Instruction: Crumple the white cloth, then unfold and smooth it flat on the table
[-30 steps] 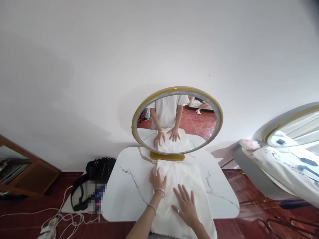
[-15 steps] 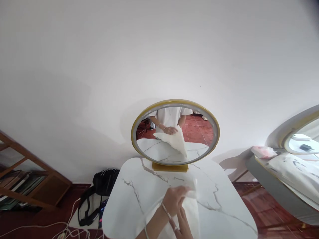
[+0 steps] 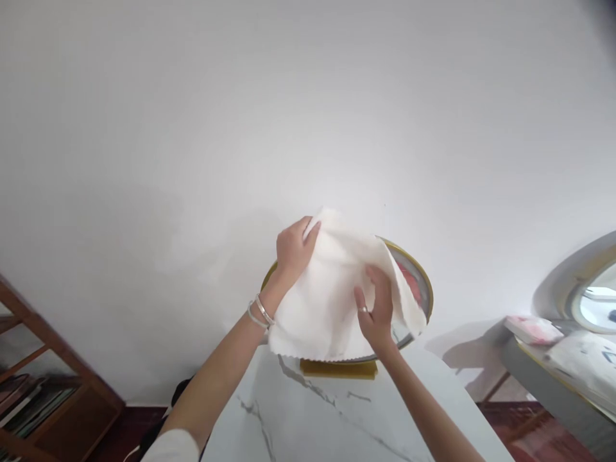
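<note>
A white cloth (image 3: 327, 289) is held up in front of the round gold-rimmed mirror (image 3: 418, 282) and covers most of its glass. My left hand (image 3: 291, 249) grips the cloth's upper left corner, fingers closed on it. My right hand (image 3: 374, 309) presses on the cloth's lower right part, thumb and fingers curled into the fabric. The mirror stands on a gold base (image 3: 338, 368) at the back of the white marble table (image 3: 308, 423). Both my forearms reach up from the bottom edge; bracelets sit on my left wrist.
A white wall fills the upper view. At the left stands a wooden shelf (image 3: 43, 398) with books. A second table (image 3: 558, 366) with another oval mirror (image 3: 594, 301) is at the right. Dark red floor shows below.
The cloth lay flat on the table under both hands, then was lifted off it. Now both hands hold it raised against the mirror. My head has tilted upward.
</note>
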Tool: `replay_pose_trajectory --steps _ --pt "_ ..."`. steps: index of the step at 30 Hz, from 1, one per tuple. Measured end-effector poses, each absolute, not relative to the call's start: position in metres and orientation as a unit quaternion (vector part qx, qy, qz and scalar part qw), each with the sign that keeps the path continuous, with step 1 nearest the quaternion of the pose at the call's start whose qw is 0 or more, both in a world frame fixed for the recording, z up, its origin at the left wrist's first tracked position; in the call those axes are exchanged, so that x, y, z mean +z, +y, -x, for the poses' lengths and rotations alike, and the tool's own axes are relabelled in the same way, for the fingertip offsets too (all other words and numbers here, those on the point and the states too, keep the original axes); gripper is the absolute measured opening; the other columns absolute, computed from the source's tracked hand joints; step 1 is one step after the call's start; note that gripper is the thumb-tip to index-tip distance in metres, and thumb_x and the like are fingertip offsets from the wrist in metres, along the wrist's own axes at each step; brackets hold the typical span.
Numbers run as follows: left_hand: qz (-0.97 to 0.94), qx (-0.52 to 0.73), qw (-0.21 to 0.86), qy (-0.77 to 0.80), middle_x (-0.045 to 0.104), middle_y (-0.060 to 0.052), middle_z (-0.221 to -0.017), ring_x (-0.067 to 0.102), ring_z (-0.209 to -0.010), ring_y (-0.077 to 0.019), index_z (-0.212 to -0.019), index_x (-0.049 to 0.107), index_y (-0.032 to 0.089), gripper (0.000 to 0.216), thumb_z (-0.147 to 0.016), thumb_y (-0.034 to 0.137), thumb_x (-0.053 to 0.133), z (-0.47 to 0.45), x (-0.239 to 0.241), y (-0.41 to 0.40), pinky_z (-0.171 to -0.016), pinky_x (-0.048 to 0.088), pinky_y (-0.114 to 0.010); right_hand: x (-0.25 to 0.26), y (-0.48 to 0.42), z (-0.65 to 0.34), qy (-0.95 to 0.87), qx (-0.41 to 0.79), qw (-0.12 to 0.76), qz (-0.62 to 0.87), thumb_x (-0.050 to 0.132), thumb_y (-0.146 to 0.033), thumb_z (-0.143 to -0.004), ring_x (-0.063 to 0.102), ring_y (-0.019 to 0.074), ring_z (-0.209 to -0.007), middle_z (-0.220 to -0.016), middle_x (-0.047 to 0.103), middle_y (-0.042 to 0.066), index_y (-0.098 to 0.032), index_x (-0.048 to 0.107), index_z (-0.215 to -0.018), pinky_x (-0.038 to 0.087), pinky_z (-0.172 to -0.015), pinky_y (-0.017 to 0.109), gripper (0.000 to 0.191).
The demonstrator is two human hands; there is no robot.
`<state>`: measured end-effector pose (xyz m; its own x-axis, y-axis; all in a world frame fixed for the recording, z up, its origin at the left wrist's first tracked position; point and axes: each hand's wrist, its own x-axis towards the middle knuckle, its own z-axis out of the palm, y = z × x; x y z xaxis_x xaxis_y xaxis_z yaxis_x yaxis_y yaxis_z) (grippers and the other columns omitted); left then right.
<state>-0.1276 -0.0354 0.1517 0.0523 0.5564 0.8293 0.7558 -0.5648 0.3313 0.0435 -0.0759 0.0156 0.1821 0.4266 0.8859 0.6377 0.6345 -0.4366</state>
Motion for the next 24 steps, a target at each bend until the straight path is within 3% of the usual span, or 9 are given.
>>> replay_pose_trajectory --steps 2,4,6,8,13,19,21,24 --pt "0.702 -0.485 0.077 -0.516 0.063 0.0 -0.072 0.059 -0.067 -0.0139 -0.079 0.065 0.017 0.014 -0.086 0.028 0.06 0.128 0.164 -0.004 -0.064 0.046 -0.024 0.034 -0.046 -0.041 -0.63 -0.166 0.611 0.45 0.044 -0.036 -0.094 0.029 0.0318 -0.138 -0.147 0.029 0.015 -0.023 0.043 -0.137 0.031 -0.108 0.057 0.045" --pt "0.687 -0.482 0.073 -0.538 0.064 -0.002 -0.084 0.061 -0.077 -0.0165 -0.089 0.066 0.018 0.011 -0.079 0.02 0.068 0.127 0.165 0.016 -0.068 0.048 -0.026 0.037 -0.027 -0.038 -0.616 -0.22 0.575 0.492 0.045 -0.04 -0.094 0.016 0.0362 -0.142 -0.154 0.014 0.015 -0.024 0.041 -0.14 0.022 -0.108 0.064 0.049" --pt "0.692 -0.503 0.108 -0.507 0.064 -0.004 -0.094 0.06 -0.09 -0.0184 -0.1 0.064 0.019 0.02 -0.08 0.017 0.066 0.123 0.157 0.023 -0.076 0.049 -0.029 0.029 -0.017 -0.035 -0.599 -0.247 0.556 0.521 0.046 -0.044 -0.093 0.016 0.0375 -0.142 -0.154 0.014 0.016 -0.024 0.034 -0.145 0.016 -0.107 0.069 0.056" --pt "0.731 -0.498 0.146 -0.444 0.065 -0.005 -0.099 0.059 -0.099 -0.0185 -0.103 0.064 0.02 0.016 -0.088 0.019 0.058 0.118 0.147 0.022 -0.084 0.049 -0.031 0.017 -0.015 -0.034 -0.579 -0.263 0.554 0.538 0.048 -0.046 -0.092 0.017 0.0378 -0.141 -0.153 0.018 0.017 -0.024 0.025 -0.149 0.015 -0.107 0.07 0.064" --pt "0.81 -0.428 0.195 -0.352 0.068 -0.007 -0.113 0.063 -0.103 -0.0204 -0.116 0.06 0.018 0.035 -0.095 0.043 0.048 0.11 0.122 0.016 -0.086 0.052 -0.034 -0.001 -0.018 -0.035 -0.556 -0.246 0.57 0.553 0.052 -0.05 -0.089 0.019 0.0391 -0.141 -0.155 0.013 0.016 -0.027 0.019 -0.151 0.028 -0.105 0.066 0.073" --pt "0.79 -0.497 0.232 -0.273 0.069 -0.004 -0.117 0.062 -0.113 -0.0174 -0.125 0.058 0.022 0.03 -0.098 0.023 0.043 0.147 0.099 0.024 -0.094 0.053 -0.034 0.02 -0.006 -0.023 -0.625 -0.265 0.489 0.548 0.043 -0.046 -0.094 0.018 0.0385 -0.143 -0.159 -0.005 0.012 -0.027 0.017 -0.152 0.039 -0.103 0.058 0.066" --pt "0.777 -0.522 0.223 -0.272 0.067 -0.005 -0.12 0.061 -0.116 -0.0179 -0.13 0.054 0.022 0.034 -0.098 0.022 0.044 0.171 0.083 0.024 -0.096 0.054 -0.035 0.031 0.001 -0.009 -0.654 -0.288 0.467 0.521 0.045 -0.046 -0.094 0.023 0.0356 -0.142 -0.16 -0.002 0.011 -0.027 0.021 -0.151 0.043 -0.102 0.051 0.065" --pt "0.742 -0.565 0.197 -0.301 0.064 -0.006 -0.127 0.061 -0.116 -0.0193 -0.139 0.046 0.024 0.042 -0.096 0.023 0.046 0.21 0.039 0.019 -0.094 0.056 -0.035 0.035 0.013 0.017 -0.717 -0.298 0.417 0.472 0.045 -0.047 -0.094 0.035 0.0305 -0.138 -0.158 0.017 0.008 -0.03 0.031 -0.148 0.048 -0.099 0.043 0.058"
